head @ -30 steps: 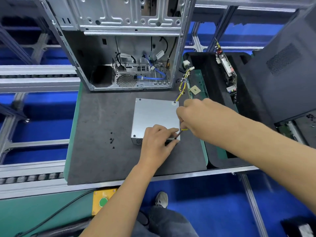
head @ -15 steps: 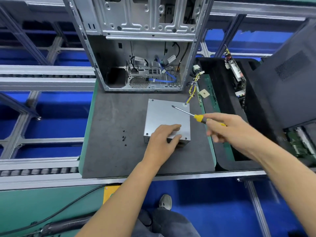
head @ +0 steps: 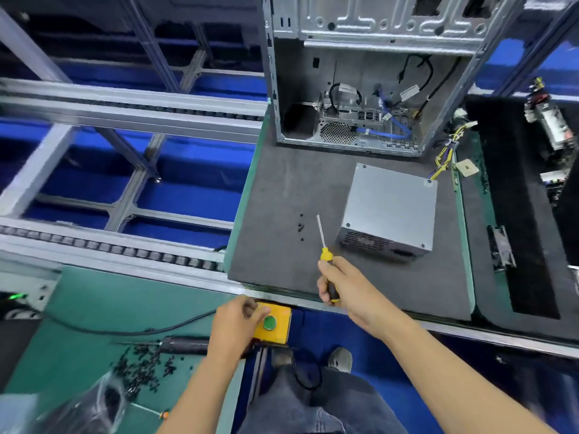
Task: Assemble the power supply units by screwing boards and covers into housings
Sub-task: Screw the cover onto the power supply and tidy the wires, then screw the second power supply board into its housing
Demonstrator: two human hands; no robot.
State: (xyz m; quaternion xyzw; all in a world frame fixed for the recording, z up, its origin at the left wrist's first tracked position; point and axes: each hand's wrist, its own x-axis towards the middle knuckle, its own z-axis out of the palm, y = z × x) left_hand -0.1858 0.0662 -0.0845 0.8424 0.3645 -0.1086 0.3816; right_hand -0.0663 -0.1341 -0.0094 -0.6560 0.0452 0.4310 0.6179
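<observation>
The silver power supply unit [head: 391,205] lies on the grey mat [head: 282,189], with its yellow wires [head: 445,155] trailing off its far right corner. My right hand [head: 344,289] grips the yellow-and-black screwdriver [head: 326,255] left of the unit, its shaft pointing away from me above the mat. Several loose black screws [head: 300,227] lie just left of the tip. My left hand [head: 238,324] rests on the left side of a yellow button box [head: 275,333], its thumb beside the green button [head: 269,322].
An open computer case [head: 360,89] stands behind the unit. A black tray [head: 517,214] with circuit boards sits to the right. On the green bench lie an electric screwdriver [head: 185,344], a pile of screws [head: 141,368] and a plastic bag [head: 94,405]. Roller conveyor rails [head: 94,245] run to the left.
My left hand left the power supply unit and dropped to the yellow button box. My right hand carried the screwdriver off the unit to its left. The view swung left.
</observation>
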